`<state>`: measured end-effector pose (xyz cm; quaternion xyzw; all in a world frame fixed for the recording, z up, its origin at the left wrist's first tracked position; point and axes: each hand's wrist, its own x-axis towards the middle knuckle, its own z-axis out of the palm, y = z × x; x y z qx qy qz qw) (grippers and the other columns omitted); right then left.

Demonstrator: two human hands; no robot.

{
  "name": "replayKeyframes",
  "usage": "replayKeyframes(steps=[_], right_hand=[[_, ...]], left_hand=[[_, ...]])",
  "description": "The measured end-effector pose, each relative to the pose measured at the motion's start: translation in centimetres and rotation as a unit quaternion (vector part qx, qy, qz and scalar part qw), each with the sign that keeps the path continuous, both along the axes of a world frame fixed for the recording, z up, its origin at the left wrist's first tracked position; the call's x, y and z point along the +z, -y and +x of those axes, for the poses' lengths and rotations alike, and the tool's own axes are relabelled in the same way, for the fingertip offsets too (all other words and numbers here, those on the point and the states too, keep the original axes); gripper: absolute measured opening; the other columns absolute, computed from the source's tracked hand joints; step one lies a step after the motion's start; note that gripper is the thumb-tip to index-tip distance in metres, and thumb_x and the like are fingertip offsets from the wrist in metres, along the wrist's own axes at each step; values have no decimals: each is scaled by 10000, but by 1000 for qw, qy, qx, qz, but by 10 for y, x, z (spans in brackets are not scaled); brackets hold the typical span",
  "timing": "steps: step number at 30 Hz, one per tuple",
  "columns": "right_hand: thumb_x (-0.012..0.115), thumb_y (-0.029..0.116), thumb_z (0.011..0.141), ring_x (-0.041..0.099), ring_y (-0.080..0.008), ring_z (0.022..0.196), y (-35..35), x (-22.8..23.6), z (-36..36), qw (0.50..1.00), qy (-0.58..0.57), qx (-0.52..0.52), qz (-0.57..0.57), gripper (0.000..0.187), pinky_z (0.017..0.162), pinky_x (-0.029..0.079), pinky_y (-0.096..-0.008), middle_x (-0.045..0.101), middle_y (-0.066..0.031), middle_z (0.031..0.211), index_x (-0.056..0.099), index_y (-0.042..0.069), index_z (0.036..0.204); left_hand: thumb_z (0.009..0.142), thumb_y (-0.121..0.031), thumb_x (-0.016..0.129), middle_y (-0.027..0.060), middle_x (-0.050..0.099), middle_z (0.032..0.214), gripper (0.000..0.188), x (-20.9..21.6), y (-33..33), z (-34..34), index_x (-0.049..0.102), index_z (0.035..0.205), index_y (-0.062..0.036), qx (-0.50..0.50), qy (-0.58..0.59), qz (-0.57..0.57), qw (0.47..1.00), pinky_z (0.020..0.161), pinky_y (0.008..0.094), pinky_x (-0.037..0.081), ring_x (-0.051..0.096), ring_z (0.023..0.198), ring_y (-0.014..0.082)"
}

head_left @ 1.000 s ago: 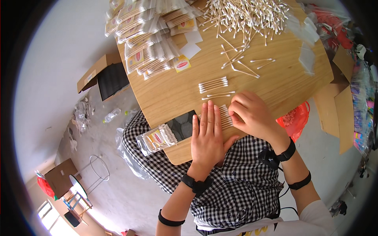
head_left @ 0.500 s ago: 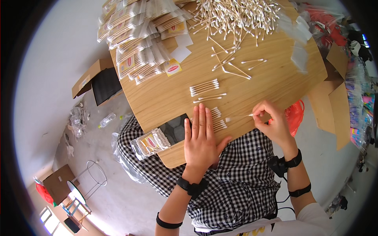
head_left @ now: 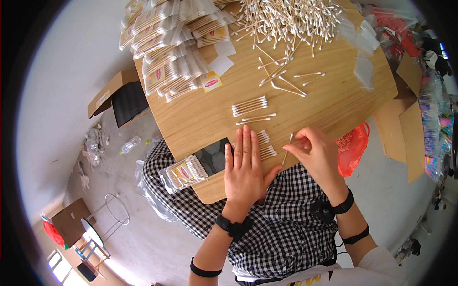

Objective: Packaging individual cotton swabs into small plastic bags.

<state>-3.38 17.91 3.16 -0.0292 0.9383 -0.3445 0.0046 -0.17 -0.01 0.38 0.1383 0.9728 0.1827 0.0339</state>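
Observation:
My left hand (head_left: 244, 171) lies flat near the table's front edge, fingers stretched out, over a row of cotton swabs (head_left: 268, 151) whose white tips show to its right. My right hand (head_left: 317, 155) is closed in a pinch, with a single cotton swab (head_left: 287, 148) at the thumb tip, its ends pointing away from and toward me. Beyond my left fingertips are a neat row of swabs (head_left: 249, 106) and a couple of loose ones (head_left: 256, 117). Left of that hand, a clear pack of swabs (head_left: 187, 172) with a yellow label rests against a dark patterned pad (head_left: 213, 156).
Filled swab packs (head_left: 164, 52) are stacked at the far left of the wooden table (head_left: 191, 119). A heap of loose swabs (head_left: 288, 21) covers the far middle, with clear bags (head_left: 364, 71) at the far right. A red plastic bag (head_left: 354, 148) and a cardboard box (head_left: 393, 126) are beyond the right edge.
My right hand has moved left, closer to my left hand. The swab in it has turned from lying sideways to pointing away from me. My left hand stays in place.

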Motion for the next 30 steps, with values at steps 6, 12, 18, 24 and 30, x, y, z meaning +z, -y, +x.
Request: replayKeyframes(steps=[6, 12, 18, 24, 30], right_hand=[[708, 28, 731, 630, -267, 684, 13, -2, 2, 998, -2, -12, 62, 190, 555, 482, -352, 624, -84, 762, 541, 44, 819], [638, -41, 757, 622, -205, 694, 7, 4, -2, 999, 27, 37, 19, 228, 577, 492, -315, 605, -76, 780, 536, 30, 948], [576, -66, 848, 556, -71, 789, 6, 27, 6, 870, 242, 10, -430, 229, 656, 496, -217, 560, -20, 862, 581, -25, 1073], [574, -71, 846, 566, -83, 805, 8, 28, 12, 857, 251, 21, -449, 301, 643, 493, -217, 569, -43, 920, 581, -45, 1146], [594, -48, 865, 585, -91, 839, 7, 19, 14, 863, 205, -64, -457, 170, 688, 493, -227, 591, -52, 920, 570, -37, 1033]], left_hand=[[801, -591, 597, 225, 270, 1519, 979, 0, -2, -1, 281, 1430, 90, -2, 3, -8, 1000, 1140, 528, 189, 239, 1428, 332], [806, -594, 588, 223, 294, 1509, 961, 0, 0, -1, 307, 1419, 90, 4, -6, -3, 1000, 1140, 522, 196, 252, 1424, 328], [864, -604, 501, 203, 284, 1522, 892, 1, 1, 0, 335, 1414, 78, -3, -2, -28, 1000, 1146, 472, 213, 229, 1436, 305], [869, -593, 501, 205, 288, 1518, 879, 1, 1, -1, 339, 1411, 79, -7, -4, -32, 999, 1144, 475, 215, 234, 1434, 308], [826, -509, 614, 231, 285, 1511, 908, -4, 2, 1, 290, 1423, 94, 1, -4, 21, 1000, 1136, 526, 202, 258, 1421, 341]])
